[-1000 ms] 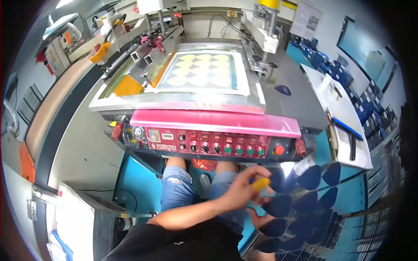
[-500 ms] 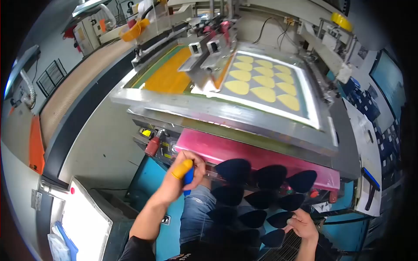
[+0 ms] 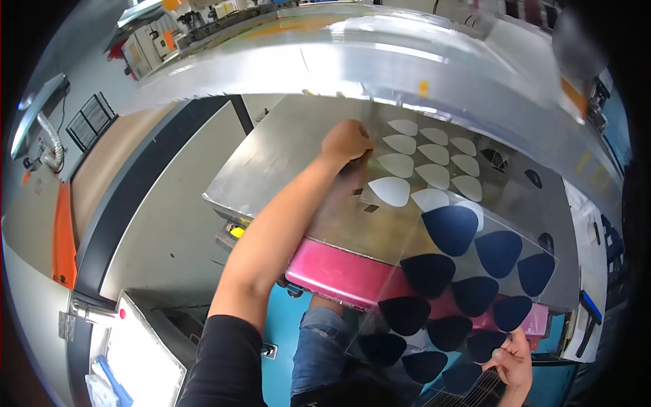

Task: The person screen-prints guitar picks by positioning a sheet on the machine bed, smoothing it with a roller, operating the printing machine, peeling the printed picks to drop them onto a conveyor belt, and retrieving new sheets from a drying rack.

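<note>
My left hand (image 3: 347,144) is stretched out over the metal printing bed (image 3: 278,146), closed, at the left edge of pale leaf-like shapes (image 3: 432,176) laid out in rows. What its fingers hold is hidden. In my right hand (image 3: 513,361) is the lower right edge of a clear plastic sheet (image 3: 390,278), pinched between thumb and fingers. Rows of dark navy leaf-like shapes (image 3: 453,296) cover this sheet. It is tilted in front of my body, and its upper part overlaps the near end of the bed and some of the pale shapes.
Above the bed hangs the raised screen frame (image 3: 305,68), close over my left hand. A pink panel (image 3: 339,271) runs along the bed's front. At the right, a blue-edged squeegee-like tool (image 3: 588,319) lies on a white surface. A white cabinet (image 3: 139,346) stands at lower left.
The screen frame has risen, uncovering the bed and pale shapes. My left hand has moved forward onto the bed; the blue object it held no longer shows. The navy-shape sheet has shifted right.
</note>
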Available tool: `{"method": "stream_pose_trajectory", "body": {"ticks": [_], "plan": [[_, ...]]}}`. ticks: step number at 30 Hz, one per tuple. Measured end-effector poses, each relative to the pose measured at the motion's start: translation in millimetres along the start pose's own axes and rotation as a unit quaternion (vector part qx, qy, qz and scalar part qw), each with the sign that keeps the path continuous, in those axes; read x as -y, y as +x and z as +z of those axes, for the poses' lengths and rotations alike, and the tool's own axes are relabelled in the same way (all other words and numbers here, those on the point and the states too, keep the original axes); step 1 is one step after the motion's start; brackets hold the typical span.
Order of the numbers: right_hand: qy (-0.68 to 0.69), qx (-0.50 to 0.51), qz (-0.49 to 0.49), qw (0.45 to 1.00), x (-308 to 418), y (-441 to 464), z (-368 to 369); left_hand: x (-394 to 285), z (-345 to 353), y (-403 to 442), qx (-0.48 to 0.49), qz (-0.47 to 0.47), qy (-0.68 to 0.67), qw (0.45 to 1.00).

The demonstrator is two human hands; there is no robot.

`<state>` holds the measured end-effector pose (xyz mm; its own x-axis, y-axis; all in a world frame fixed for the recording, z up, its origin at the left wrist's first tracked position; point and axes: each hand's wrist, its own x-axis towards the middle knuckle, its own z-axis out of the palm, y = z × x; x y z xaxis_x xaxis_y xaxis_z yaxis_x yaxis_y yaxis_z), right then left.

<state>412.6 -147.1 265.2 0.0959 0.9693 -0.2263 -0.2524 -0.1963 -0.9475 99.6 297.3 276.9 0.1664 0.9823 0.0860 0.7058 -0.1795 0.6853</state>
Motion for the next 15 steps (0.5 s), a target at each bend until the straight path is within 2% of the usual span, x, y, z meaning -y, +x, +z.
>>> {"method": "stream_pose_trajectory", "body": {"ticks": [1, 3, 4, 5, 8, 11, 13, 15], "plan": [[-0.001, -0.013, 0.004, 1.0, 0.2, -1.0, 1.8, -4.3, 6.1, 6.5, -0.031, 0.01, 0.031, 0.999], [-0.026, -0.009, -0.001, 1.0, -5.1, -8.6, -10.9, -9.2, 13.2, 14.3, 0.025, -0.019, 0.03, 0.999], [-0.028, -0.042, 0.027, 0.998, -2.7, -12.5, -11.6, -9.9, 16.9, 17.9, 0.054, -0.034, 0.03, 0.997], [-0.03, -0.075, 0.055, 0.995, 2.9, -17.9, -9.9, -10.2, 19.4, 21.8, 0.057, -0.059, -0.029, 0.996], [-0.023, -0.134, 0.092, 0.987, 10.0, -22.3, -6.2, -20.6, 4.8, 17.1, 0.163, -0.036, -0.192, 0.967], [-0.039, -0.13, 0.108, 0.985, 13.8, -25.1, -7.3, -32.3, -3.4, 6.2, 0.165, -0.022, -0.343, 0.924], [-0.063, -0.105, 0.114, 0.986, 17.7, -23.4, -2.7, -23.5, -14.5, -7.1, 0.132, -0.034, -0.386, 0.912], [-0.099, -0.121, 0.119, 0.98, 12.9, -27.8, -5.4, 2.1, -40.9, -37.0, 0.071, -0.058, -0.409, 0.908]]}}
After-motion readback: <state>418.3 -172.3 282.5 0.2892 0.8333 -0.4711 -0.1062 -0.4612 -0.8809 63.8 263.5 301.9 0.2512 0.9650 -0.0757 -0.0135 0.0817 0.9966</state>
